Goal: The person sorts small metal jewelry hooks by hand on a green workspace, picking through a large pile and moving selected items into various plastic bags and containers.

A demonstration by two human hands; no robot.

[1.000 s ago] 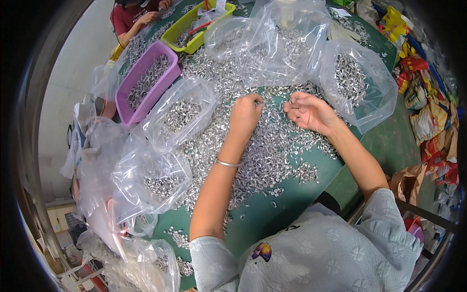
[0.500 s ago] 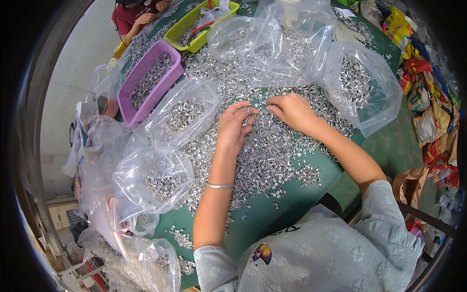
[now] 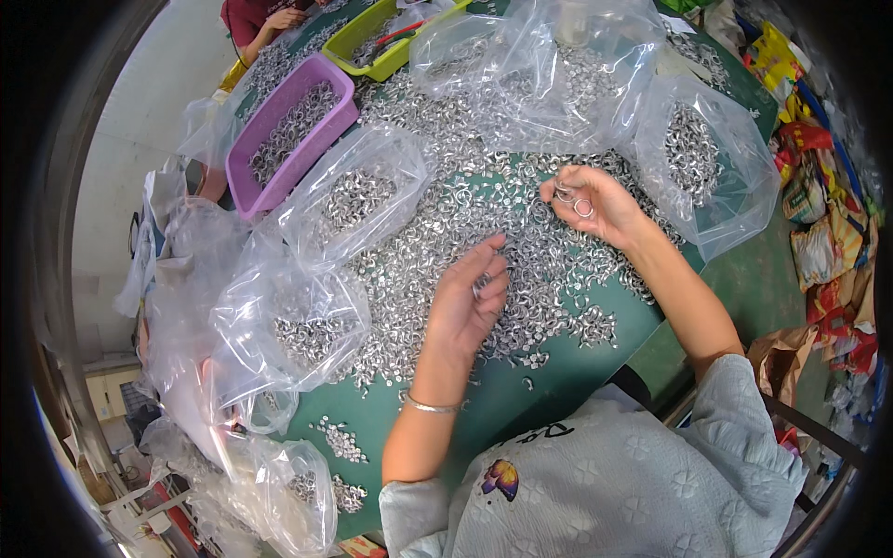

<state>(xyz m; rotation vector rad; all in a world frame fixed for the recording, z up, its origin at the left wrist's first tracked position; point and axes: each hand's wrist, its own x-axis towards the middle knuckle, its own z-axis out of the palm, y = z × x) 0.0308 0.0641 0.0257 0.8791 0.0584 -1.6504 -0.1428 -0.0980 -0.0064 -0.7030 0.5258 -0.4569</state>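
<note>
A wide heap of small, curved silver metal pieces (image 3: 530, 307) is spread over the green table (image 3: 493, 400). My left hand (image 3: 470, 293) is above the middle of the heap, its fingers curled in. A small shiny metal piece (image 3: 481, 285) shows between them. Farther right, my right hand (image 3: 600, 206) is turned palm up with fingers bent. It holds ring-shaped metal pieces (image 3: 583, 207), at least two of them, near the fingertips. Whether more pieces lie under the fingers of either hand is hidden.
Clear plastic bags of metal pieces stand left (image 3: 316, 293), far (image 3: 521, 102) and right (image 3: 735, 200). A purple basket (image 3: 244, 181) and a yellow-green basket (image 3: 386, 65) hold more. Another person's hand (image 3: 284, 19) is at the far left. Colourful packaging (image 3: 800, 191) lies at right.
My hands have moved apart, the left nearer to me and the right out to the right, turning palm up with ring-shaped pieces showing. The view has shifted slightly.
</note>
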